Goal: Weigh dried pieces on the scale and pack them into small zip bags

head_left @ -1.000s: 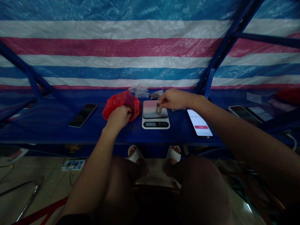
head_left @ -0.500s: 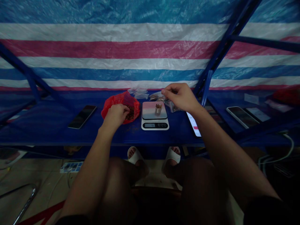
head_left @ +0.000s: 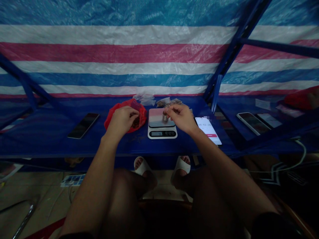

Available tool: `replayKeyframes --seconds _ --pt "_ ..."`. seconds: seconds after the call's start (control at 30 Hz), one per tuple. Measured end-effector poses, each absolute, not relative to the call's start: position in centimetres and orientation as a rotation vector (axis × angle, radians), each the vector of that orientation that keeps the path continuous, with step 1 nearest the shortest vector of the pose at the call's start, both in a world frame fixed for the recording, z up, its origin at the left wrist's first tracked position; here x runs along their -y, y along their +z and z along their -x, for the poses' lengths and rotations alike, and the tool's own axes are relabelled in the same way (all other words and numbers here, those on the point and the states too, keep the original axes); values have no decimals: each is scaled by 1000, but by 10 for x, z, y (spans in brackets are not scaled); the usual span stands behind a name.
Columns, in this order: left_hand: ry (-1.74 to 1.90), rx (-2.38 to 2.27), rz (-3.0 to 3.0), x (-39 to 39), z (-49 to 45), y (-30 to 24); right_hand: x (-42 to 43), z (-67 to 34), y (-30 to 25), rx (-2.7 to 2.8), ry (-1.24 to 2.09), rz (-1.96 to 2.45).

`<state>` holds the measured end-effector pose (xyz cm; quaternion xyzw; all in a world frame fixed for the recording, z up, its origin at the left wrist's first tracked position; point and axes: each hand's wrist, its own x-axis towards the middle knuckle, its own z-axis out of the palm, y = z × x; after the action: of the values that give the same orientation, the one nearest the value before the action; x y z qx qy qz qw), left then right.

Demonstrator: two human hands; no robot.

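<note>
**A:** Metal cup (head_left: 164, 116): where is it from where I sit?

**B:** On the scale's platform (head_left: 157, 119), toward the right side, upright. The scale (head_left: 162, 133) sits mid-shelf.

**A:** What room do I have around it?

**B:** The front edge of the blue shelf (head_left: 74, 151) lies just below the scale. To the right there's a narrow gap before the lit phone (head_left: 208, 131). To the left, the red bag (head_left: 142, 114) sits just beside the platform. The dark phone (head_left: 67, 129) is well apart, further left.

**A:** And my hands?

**B:** Your right hand (head_left: 180, 118) is pinched, its fingertips (head_left: 167, 111) drawn together right over the cup. I can't tell whether they hold anything. Your left hand (head_left: 121, 121) is curled at the bag's mouth beside brown bits (head_left: 136, 122). I can't tell if it's gripping them.

**A:** How does the cup look?

**B:** Short and silvery, its rim partly hidden by your fingers, so I can't see inside.
</note>
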<state>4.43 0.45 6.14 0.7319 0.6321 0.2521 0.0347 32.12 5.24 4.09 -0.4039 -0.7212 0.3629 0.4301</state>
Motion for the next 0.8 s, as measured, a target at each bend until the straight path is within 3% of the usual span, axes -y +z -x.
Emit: replayKeyframes --seconds 0.37,0.53,0.8 --pt "996 -1986 -2150 0 -34 80 -58 -335 34 1674 898 968" --pt "1269 -1721 -1957 -10 -63 92 -64 -332 31 1642 877 1012" --pt "1193 -1221 -1832 -62 -141 75 -75 -337 24 1606 866 1040"
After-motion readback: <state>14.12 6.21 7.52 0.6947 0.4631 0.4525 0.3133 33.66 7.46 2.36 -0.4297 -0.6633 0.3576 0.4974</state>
